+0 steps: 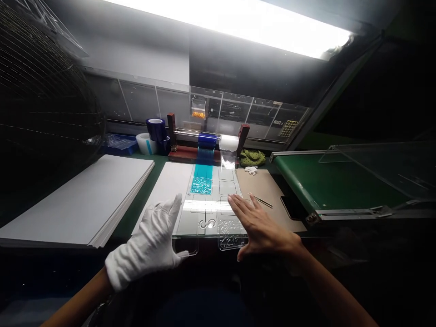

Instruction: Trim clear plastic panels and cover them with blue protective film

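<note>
My left hand (153, 238), in a white glove, has its fingers extended and the thumb spread away. Its thumb appears at the lower edge of a small clear pane (195, 245) jutting past the table's front edge. My bare right hand (260, 225) is stretched out flat, fingers pointing forward, beside a clear pane with crinkled film (233, 232). Whether it touches that film cannot be told. Between the hands lies a pale sheet with rectangular outlines (206, 213). A white S-shaped piece (207, 224) is on it. A blue film strip (203, 177) runs down from a blue roll (206, 141).
A white roll (229, 142) shares the tape stand (242, 136). Stacked white sheets (81, 195) lie left, with tape rolls (156, 131) behind. Tweezers (263, 202) and a phone (292, 207) rest on brown board (272, 184). A green conveyor belt (303, 175) is right; a fan (44, 91) stands left.
</note>
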The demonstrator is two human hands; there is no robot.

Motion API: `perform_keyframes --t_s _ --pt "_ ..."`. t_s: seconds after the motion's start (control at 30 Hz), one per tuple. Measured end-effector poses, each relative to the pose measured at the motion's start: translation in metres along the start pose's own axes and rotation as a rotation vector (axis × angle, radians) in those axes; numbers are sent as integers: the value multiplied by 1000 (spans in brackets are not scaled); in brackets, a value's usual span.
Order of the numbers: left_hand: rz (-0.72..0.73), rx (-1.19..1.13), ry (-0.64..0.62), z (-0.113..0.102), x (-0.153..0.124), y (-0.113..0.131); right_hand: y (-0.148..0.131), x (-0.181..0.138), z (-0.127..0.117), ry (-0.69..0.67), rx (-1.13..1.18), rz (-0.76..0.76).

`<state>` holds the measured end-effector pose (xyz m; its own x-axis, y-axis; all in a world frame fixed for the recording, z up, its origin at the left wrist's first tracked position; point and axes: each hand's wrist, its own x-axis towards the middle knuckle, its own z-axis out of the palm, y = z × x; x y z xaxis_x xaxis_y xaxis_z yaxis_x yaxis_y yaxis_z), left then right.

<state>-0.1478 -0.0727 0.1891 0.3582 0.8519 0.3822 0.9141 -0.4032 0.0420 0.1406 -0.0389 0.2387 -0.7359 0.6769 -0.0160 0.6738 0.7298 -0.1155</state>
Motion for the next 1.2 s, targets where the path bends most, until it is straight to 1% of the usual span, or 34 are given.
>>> perform_keyframes --t_s 0.1,0.2,0.3,0.37,0.43,0.53,0.6,0.67,0.73,0.83,0.9,0.97,1.03,1.07,1.1,1.13,1.2 --pt "-3 -129 11 3 -3 -4 0 2 6 20 77 15" --pt "-25 -453 23 12 -9 0 -2 3 18 47 239 20" --pt "-137 -779 15 27 -16 14 -3 4 37 11 450 39" --pt "-215 -881 4 37 -18 24 -3 4 47 1 542 67" --pt "-255 -959 -16 42 -17 32 -2 6 52 13 578 69" --pt "-239 -1117 -19 45 -12 37 -3 10 55 29 582 36" --pt "-202 -1173 6 46 -9 35 -1 12 55 40 581 28" --pt "-158 -1129 6 45 -6 26 3 11 53 51 564 33" --pt "-103 -978 -58 38 -1 11 8 8 45 57 494 35" --pt "16 -588 -254 16 17 -10 8 9 20 48 259 35" --pt "93 -294 -374 -2 37 -14 -1 17 -1 58 59 27" --pt "152 21 -418 -17 58 -9 -12 28 -18 85 -112 22" --pt "194 282 -391 -25 73 -3 -19 37 -28 112 -203 20" --pt "204 345 -368 -26 77 -2 -18 38 -29 121 -209 22" --pt "207 344 -349 -25 78 -2 -15 38 -26 125 -187 23" --pt "199 280 -337 -22 75 -2 -9 35 -21 124 -137 23" --pt "140 8 -333 -8 61 -3 7 26 -1 103 37 31"
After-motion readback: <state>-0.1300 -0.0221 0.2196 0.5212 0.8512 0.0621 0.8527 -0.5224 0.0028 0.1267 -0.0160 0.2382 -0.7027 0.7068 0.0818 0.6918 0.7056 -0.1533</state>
